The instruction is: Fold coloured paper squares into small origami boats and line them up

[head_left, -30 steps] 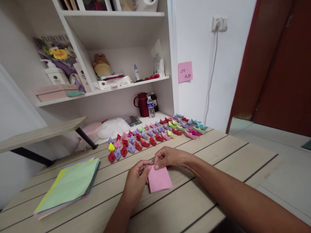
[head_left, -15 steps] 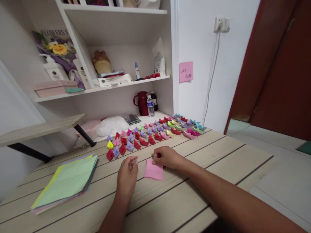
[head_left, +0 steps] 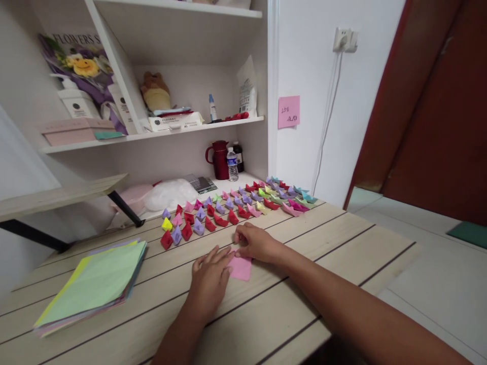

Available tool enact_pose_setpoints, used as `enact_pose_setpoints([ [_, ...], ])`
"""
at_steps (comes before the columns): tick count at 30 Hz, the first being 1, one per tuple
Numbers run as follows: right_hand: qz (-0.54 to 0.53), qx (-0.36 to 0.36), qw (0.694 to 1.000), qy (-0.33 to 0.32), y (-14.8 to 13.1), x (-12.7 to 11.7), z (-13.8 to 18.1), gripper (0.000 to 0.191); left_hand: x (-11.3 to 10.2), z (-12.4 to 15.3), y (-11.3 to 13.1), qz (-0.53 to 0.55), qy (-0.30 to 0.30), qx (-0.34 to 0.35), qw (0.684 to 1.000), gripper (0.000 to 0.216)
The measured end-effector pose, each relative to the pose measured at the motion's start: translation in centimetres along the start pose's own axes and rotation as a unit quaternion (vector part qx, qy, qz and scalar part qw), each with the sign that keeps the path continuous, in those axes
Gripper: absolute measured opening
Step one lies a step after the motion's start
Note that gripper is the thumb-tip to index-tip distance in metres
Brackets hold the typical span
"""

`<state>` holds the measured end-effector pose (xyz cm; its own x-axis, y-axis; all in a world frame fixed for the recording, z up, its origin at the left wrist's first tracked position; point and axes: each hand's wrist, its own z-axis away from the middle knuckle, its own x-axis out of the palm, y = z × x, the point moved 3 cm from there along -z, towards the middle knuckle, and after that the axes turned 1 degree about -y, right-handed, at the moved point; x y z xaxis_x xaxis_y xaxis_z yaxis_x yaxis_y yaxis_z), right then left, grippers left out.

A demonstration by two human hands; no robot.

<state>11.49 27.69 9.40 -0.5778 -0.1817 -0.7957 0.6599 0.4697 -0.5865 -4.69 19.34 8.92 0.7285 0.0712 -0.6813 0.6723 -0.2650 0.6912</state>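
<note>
While hands (head_left: 211, 279) on paper (head_left: 241, 269), jug (head_left: 220, 161) shelved

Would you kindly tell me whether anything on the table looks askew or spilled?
Nothing looks spilled, but the stack of coloured paper on the left is uneven: its lower sheets peek out past the top one instead of lining up.

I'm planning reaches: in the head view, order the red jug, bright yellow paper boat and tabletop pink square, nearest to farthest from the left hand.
1. Pink square: at the left hand, on its right.
2. Bright yellow paper boat: forward, to the left.
3. Red jug: farthest, at the back.
</note>
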Motion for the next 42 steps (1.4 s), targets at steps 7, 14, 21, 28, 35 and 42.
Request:
enact_pose_setpoints([
  [7, 0.007, -0.029, 0.999, -0.022, -0.4, -0.2, 0.0, 0.023, 0.5, 0.1, -0.2, -0.096, -0.073, 0.002, 0.993, 0.036],
  [14, -0.001, -0.047, 0.998, -0.035, 0.2, 0.0, -0.5, 0.019, 1.0, 0.4, 0.3, -0.217, -0.13, -0.004, 0.967, 0.049],
  [21, -0.013, -0.071, 0.997, -0.031, 0.9, 0.4, -0.3, 0.018, 1.0, 0.4, 0.5, -0.274, -0.148, 0.0, 0.95, 0.05],
  [28, -0.006, -0.105, 0.994, -0.009, 0.9, 0.8, -0.3, 0.014, 0.7, 0.5, 0.7, -0.3, -0.144, 0.017, 0.943, 0.049],
  [35, 0.01, -0.116, 0.991, 0.063, -0.6, 0.2, 0.8, 0.038, 0.7, 0.7, 0.7, -0.315, -0.144, 0.023, 0.938, 0.049],
  [42, 0.035, -0.156, 0.987, 0.019, -3.6, 0.7, 3.2, 0.02, 0.6, 1.5, 2.1, -0.326, -0.16, 0.016, 0.932, 0.05],
])
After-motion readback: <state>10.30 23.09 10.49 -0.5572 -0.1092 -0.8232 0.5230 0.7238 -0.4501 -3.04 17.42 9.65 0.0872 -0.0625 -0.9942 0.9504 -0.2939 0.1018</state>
